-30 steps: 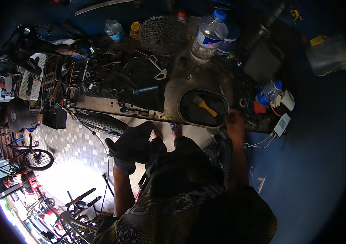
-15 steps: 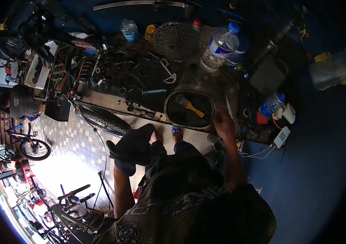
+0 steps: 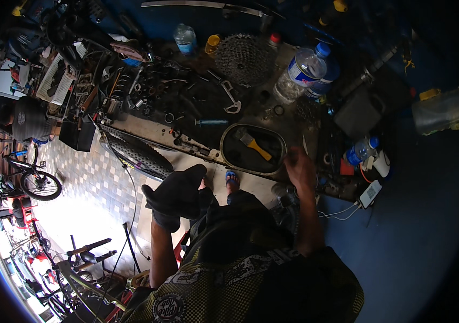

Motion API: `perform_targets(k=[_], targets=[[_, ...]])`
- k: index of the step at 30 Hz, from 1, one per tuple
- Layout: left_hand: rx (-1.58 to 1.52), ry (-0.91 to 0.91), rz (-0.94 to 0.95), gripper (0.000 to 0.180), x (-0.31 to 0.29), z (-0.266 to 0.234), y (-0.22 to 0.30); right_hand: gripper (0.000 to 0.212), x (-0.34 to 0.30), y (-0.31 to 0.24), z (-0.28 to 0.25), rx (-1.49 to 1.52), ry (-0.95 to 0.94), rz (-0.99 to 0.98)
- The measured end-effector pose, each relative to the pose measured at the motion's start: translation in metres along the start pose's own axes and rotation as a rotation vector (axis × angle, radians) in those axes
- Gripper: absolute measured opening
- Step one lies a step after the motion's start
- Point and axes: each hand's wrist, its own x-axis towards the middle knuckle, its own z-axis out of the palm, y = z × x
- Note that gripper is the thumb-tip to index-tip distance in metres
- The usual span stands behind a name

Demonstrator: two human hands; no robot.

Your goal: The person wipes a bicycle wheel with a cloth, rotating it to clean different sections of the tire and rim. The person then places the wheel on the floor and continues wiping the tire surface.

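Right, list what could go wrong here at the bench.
1. The right hand is close beside the oval tray, which sits at the bench's front edge; a bump might tip the tray and the brush in it.
2. Small loose metal parts lie near that same edge; if nudged, they could roll off, perhaps onto the foot in the blue sandal below.

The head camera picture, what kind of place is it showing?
It looks like a bicycle repair workshop: a bike stands on the floor, a knobbly tire shows near the workbench, and a big toothed gear cluster sits on it.
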Motion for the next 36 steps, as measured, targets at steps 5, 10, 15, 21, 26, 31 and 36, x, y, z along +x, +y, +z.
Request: perform_targets(k=[5,10,15,21,26,31,36], targets=[[0.317,-0.109,-0.11,0.127,0.002,0.014,0.049,0.035,-0.004,-0.029,-0.009,0.086,0.155,-0.176],[0.551,-0.107,0.063,0.101,0.014,0.042,0.06,0.031,-0.022,-0.091,0.016,0.335,0.055,-0.597],[1.397,0.082,0.587,0.064,0.021,0.042,0.042,0.084,-0.063,-0.162,0.047,0.148,-0.225,-1.055],[0.95,0.331,0.343,0.063,0.002,0.037,0.019,0.054,-0.086,-0.188,0.074,0.054,-0.387,-1.214],[1.052,0.521,0.469,0.047,-0.007,0.02,0.017,0.034,-0.094,-0.194,0.08,0.068,-0.443,-1.293],[1.206,0.559,0.331,0.039,-0.019,0.008,0.028,0.054,-0.093,-0.205,0.08,0.234,-0.516,-1.258],[1.333,0.447,0.467,0.054,-0.028,-0.005,0.07,0.049,-0.08,-0.193,0.069,0.349,-0.361,-1.052]])
